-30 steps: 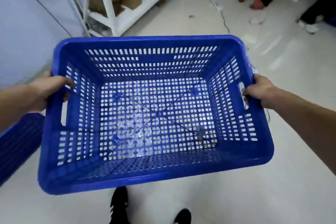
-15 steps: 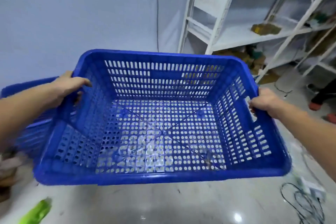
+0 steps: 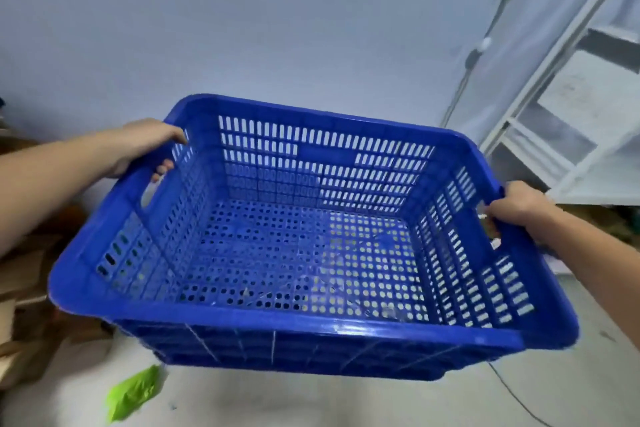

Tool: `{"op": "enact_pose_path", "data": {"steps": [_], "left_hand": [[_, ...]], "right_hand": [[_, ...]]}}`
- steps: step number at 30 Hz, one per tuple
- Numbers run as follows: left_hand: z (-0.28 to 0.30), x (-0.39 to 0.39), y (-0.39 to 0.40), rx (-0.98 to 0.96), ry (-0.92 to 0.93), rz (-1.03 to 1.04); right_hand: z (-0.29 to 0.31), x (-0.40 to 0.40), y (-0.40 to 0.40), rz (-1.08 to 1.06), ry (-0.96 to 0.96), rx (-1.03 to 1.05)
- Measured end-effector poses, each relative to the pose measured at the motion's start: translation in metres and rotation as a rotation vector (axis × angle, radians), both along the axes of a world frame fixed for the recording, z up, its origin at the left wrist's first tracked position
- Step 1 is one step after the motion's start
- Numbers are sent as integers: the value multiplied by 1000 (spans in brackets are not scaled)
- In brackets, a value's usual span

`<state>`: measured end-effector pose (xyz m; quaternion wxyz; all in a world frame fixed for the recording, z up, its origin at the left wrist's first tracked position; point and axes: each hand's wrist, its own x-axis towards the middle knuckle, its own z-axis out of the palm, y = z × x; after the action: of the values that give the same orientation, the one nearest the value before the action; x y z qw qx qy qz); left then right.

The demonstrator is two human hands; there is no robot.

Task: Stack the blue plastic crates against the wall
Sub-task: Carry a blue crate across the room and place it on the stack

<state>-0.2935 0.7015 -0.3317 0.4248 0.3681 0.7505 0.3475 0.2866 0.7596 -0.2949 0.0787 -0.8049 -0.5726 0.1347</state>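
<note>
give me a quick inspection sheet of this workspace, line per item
surface: pale grey floor, glossy, bare ahead
job's things: blue perforated plastic crate, held up and empty; more blue crate walls show just beneath it
clutter: crumpled green wrapper on the floor; brown cardboard pieces at left
grippers: left hand and right hand each grip a side handle slot
cables: thin dark cable on the floor; grey cord down the wall
surroundings: pale blue wall; white metal shelving at right

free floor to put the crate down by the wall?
Bare floor shows below the blue crate, between the green scrap and the thin cable. Crowded at left with cardboard; the white shelving closes the right. Both hands, left and right, grip it.
</note>
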Motion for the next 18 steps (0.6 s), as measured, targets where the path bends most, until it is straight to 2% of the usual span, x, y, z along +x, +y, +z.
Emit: {"op": "enact_pose_path", "data": {"steps": [7, 10, 18], "left_hand": [[-6, -87, 18, -52, -60, 162], [-16, -109, 28, -17, -65, 245], [-63, -162, 102, 5, 59, 398]], "right_hand": [[-8, -107, 93, 162, -40, 26], [-18, -140, 132, 193, 13, 22], [-83, -206, 249, 250, 147, -64]]}}
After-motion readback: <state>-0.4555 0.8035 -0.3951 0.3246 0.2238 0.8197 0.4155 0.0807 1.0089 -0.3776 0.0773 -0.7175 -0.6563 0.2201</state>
